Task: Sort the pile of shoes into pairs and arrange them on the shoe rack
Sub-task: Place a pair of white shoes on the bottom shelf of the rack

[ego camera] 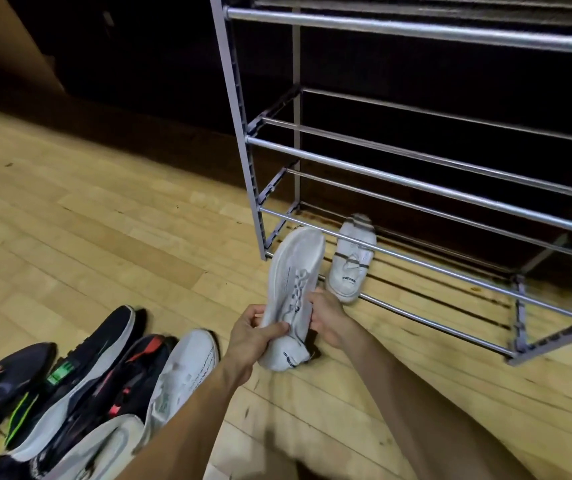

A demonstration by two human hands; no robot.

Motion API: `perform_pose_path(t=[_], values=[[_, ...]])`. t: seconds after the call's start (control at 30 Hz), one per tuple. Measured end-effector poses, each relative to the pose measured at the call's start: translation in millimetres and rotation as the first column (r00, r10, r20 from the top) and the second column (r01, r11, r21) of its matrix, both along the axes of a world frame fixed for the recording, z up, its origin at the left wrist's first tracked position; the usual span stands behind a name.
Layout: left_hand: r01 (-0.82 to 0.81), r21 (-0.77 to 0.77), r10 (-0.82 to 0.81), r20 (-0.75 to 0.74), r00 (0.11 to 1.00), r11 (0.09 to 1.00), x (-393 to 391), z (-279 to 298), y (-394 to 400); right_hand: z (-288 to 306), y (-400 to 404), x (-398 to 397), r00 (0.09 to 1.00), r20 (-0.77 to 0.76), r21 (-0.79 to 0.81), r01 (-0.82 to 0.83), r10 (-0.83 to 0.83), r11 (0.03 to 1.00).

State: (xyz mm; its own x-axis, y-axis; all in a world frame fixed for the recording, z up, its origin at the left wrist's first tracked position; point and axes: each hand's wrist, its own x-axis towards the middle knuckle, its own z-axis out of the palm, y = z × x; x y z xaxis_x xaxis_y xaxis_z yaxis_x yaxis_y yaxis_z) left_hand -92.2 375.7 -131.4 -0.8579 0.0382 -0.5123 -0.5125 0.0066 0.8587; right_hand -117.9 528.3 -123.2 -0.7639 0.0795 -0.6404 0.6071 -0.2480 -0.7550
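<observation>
Both hands grip one white sneaker [291, 299] at its heel end, the left hand [253, 336] wrapping the side, the right hand [326, 317] pinching the collar. Its mate [352, 263] sits at one o'clock on the rack's bottom rails [416, 261]. Best to slide it in toe-first, parallel and just beside.

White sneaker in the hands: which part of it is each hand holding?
Both hands grip the white sneaker at its heel end: the left hand round the heel's left side, the right hand at the collar on the right. The toe points toward the rack.
</observation>
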Motion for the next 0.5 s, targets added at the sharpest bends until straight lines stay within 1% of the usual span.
perform_pose_path(t=[0.1,0.23,0.3,0.4,0.5], values=[[0.003,0.01,-0.003,0.01,1.0,1.0,-4,-5,-3,-5,-5,-8,0.999,0.036,0.005,-0.02,0.02,1.0],[-0.049,0.089,0.044,0.061,0.997,0.995,1,-13,-8,-10,-9,-4,0.997,0.068,0.099,-0.047,0.041,0.994],[-0.077,0.137,0.066,0.082,0.994,0.988,-1,-13,-7,-11,-10,-2,0.999,0.036,0.15,-0.024,0.019,0.988],[-0.064,0.177,0.045,0.108,0.993,0.982,-12,-9,-2,-7,-8,-3,0.998,-0.032,0.12,0.058,-0.055,0.991],[-0.058,0.182,0.037,0.115,0.993,0.982,-24,-4,4,-1,-4,-5,0.991,-0.078,0.112,0.113,-0.105,0.987]])
